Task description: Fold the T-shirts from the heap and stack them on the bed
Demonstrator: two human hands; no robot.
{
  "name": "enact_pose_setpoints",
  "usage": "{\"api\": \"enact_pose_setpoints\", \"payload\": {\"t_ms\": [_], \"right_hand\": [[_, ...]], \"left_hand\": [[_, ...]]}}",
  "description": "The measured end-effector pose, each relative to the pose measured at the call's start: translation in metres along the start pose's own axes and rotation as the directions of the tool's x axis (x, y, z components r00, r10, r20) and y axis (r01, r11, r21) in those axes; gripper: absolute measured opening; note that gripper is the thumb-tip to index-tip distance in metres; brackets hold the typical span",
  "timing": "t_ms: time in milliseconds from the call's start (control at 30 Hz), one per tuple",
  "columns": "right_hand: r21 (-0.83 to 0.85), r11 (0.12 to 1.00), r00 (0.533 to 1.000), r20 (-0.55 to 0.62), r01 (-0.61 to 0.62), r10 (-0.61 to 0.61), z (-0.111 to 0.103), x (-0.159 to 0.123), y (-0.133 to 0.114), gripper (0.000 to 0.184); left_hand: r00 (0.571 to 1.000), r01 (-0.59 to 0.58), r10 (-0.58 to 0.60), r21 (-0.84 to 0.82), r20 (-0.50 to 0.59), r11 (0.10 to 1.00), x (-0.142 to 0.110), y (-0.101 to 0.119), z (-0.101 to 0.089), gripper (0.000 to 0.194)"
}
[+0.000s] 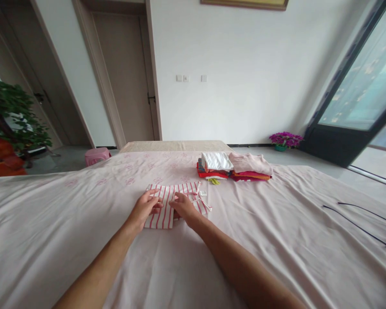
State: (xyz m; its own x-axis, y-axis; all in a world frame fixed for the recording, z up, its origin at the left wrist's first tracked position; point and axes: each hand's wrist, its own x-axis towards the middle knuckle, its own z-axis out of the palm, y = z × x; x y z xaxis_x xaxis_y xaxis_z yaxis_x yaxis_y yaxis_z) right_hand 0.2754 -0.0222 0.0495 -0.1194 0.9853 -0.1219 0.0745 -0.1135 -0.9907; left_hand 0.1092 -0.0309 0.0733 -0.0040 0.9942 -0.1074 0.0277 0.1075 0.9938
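Across the pale pink sheet (167,266) before me, the red-and-white striped garment (167,198) lies flat just beyond my wrists, its left part folded into a neat panel and its right part looser, with narrow ends reaching out to that side. My left hand (144,207) rests on the panel's left side, fingers slightly spread and gently bent over the stripes, gripping nothing. My right hand (184,207) is at the panel's right edge, fingers curled and thumb toward the cloth; I cannot tell whether they pinch the fabric or only press on it. A small white tag (203,193) shows beside the garment's far right end.

Farther off and to the right, two piles of folded clothes sit side by side, touching. The nearer-to-centre one is topped by a white folded piece (217,161) over red and dark layers, with a yellow-green bit (214,181) poking out at its foot. The other carries a pale pink piece (251,163) over orange and deep red. Beyond, purple flowers (286,139) stand by the wall, and a pink stool (97,156) is at the left.
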Motion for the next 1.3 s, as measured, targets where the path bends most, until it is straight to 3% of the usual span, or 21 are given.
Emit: {"api": "enact_pose_setpoints", "payload": {"t_ms": [67, 167, 333, 467, 567, 633, 767, 867, 1000, 1167, 1233, 1300], "right_hand": [[-0.115, 0.993, 0.996, -0.081, 0.024, -0.034, 0.006, 0.007, 0.002, 0.068], [-0.226, 0.973, 0.987, -0.138, 0.047, -0.079, 0.014, 0.015, 0.004, 0.087], [-0.096, 0.993, 0.996, -0.052, 0.070, -0.075, 0.007, 0.023, -0.010, 0.083], [0.013, 0.993, 0.992, -0.050, 0.114, -0.113, -0.025, 0.026, -0.033, 0.078], [-0.025, 0.988, 0.985, -0.077, 0.152, -0.153, -0.059, 0.026, -0.039, 0.075], [-0.146, 0.975, 0.977, -0.114, 0.166, -0.183, -0.079, 0.025, -0.033, 0.071], [-0.524, 0.841, 0.959, -0.146, 0.134, -0.243, -0.101, 0.023, -0.009, 0.063], [-0.677, 0.728, 0.943, -0.159, 0.112, -0.293, -0.101, 0.023, 0.001, 0.063], [-0.751, 0.651, 0.918, -0.172, 0.112, -0.357, -0.097, 0.022, -0.003, 0.067], [-0.854, 0.520, 0.935, -0.194, -0.012, -0.298, -0.105, 0.012, -0.011, 0.058], [-0.895, 0.446, 0.907, -0.198, -0.013, -0.372, -0.102, 0.008, -0.015, 0.053], [-0.923, 0.377, 0.867, -0.129, 0.072, -0.481, -0.091, 0.004, -0.018, 0.050]], "left_hand": [[0.989, -0.118, 0.126, 0.103, -0.082, 0.988, 0.005, -0.002, -0.009, 0.053], [0.933, -0.262, 0.326, 0.334, -0.151, 0.905, 0.012, -0.009, -0.020, 0.044], [0.876, -0.342, 0.477, 0.605, -0.072, 0.719, 0.011, -0.011, -0.022, 0.042], [0.834, -0.431, 0.548, 0.694, 0.063, 0.577, 0.006, -0.004, -0.010, 0.046], [0.779, -0.519, 0.596, 0.734, 0.195, 0.438, 0.009, -0.013, 0.002, 0.048], [0.760, -0.541, 0.592, 0.767, 0.269, 0.345, 0.013, -0.027, 0.010, 0.049], [0.801, -0.485, 0.505, 0.843, 0.321, 0.233, 0.017, -0.054, 0.019, 0.052], [0.818, -0.456, 0.477, 0.869, 0.322, 0.195, 0.016, -0.061, 0.021, 0.053], [0.835, -0.430, 0.454, 0.884, 0.311, 0.186, 0.012, -0.058, 0.022, 0.053], [0.826, -0.458, 0.454, 0.867, 0.334, 0.196, 0.008, -0.048, 0.023, 0.052], [0.826, -0.464, 0.459, 0.858, 0.328, 0.221, 0.009, -0.040, 0.024, 0.045], [0.810, -0.479, 0.494, 0.842, 0.316, 0.247, 0.012, -0.032, 0.025, 0.043]]}}
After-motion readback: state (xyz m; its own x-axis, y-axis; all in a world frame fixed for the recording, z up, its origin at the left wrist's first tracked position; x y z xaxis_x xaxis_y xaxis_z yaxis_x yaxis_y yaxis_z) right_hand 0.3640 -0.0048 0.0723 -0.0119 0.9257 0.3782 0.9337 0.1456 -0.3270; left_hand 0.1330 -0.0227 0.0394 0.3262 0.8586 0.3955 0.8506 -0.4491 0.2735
